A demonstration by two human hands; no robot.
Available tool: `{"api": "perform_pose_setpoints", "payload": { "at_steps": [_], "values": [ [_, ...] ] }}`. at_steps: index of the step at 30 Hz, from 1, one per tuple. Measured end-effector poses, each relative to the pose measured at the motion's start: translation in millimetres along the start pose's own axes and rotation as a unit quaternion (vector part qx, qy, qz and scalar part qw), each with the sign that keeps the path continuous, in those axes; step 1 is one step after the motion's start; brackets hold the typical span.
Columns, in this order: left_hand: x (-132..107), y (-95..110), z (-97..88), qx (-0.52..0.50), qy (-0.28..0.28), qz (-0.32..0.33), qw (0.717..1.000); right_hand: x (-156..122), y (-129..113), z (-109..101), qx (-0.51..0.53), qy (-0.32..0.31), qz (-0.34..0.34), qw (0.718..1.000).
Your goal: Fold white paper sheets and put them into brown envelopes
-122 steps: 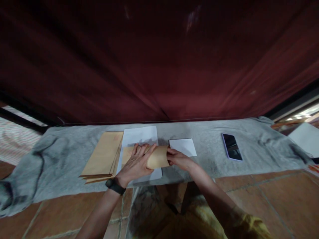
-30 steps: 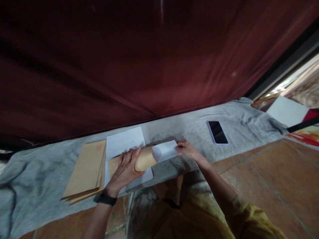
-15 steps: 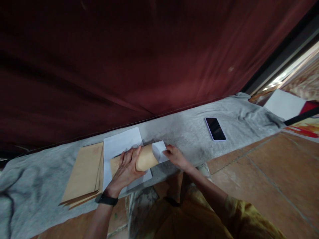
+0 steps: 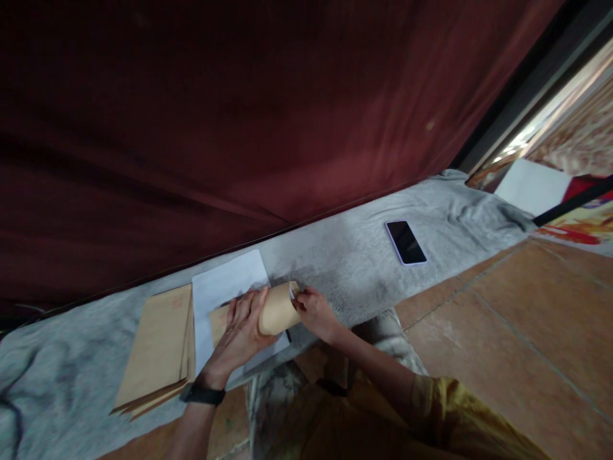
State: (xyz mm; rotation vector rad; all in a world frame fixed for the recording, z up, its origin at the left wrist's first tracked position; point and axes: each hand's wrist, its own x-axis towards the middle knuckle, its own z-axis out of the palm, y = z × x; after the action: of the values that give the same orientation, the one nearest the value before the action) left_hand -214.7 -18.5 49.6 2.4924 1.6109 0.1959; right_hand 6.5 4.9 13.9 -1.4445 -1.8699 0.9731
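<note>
A brown paper envelope [image 4: 278, 309] bulges upward over a stack of white paper [image 4: 230, 275]. My left hand [image 4: 243, 326], with a dark band at the wrist, presses across the envelope and holds it, fingers over the top and thumb by the near edge. At the envelope's right-hand mouth, my right hand [image 4: 315, 312] has its fingers closed on a folded sheet of white paper [image 4: 292, 292]. Only a sliver of that sheet shows; the rest is inside the envelope or behind my fingers. Left of the white stack lies a pile of several brown envelopes [image 4: 156, 345].
A grey cloth [image 4: 345, 249] covers the long narrow bench. A phone [image 4: 406, 243] in a light purple case lies on it to the right. Behind hangs a dark red curtain [image 4: 287, 115]. Brown floor tiles [image 4: 517, 345] run along the near side.
My right hand has moved left to the envelope's mouth, and the white sheet has slid mostly inside it. My left hand stays on the envelope. The view has shifted slightly.
</note>
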Motion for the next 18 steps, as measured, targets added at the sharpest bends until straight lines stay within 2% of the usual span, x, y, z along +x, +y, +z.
{"api": "perform_pose_setpoints", "payload": {
  "at_steps": [5,12,18],
  "values": [
    [2.1,-1.1,2.3,-0.003,-0.003,-0.001,1.0,-0.5,4.0,0.9,-0.026,0.021,0.049,0.998],
    [4.6,2.0,0.5,-0.001,-0.014,0.0,1.0,-1.6,9.2,1.7,0.017,0.055,0.067,0.996],
    [6.1,3.0,-1.1,0.006,-0.01,0.002,1.0,-1.0,10.1,-0.7,0.043,0.051,0.081,0.994]
  ]
}}
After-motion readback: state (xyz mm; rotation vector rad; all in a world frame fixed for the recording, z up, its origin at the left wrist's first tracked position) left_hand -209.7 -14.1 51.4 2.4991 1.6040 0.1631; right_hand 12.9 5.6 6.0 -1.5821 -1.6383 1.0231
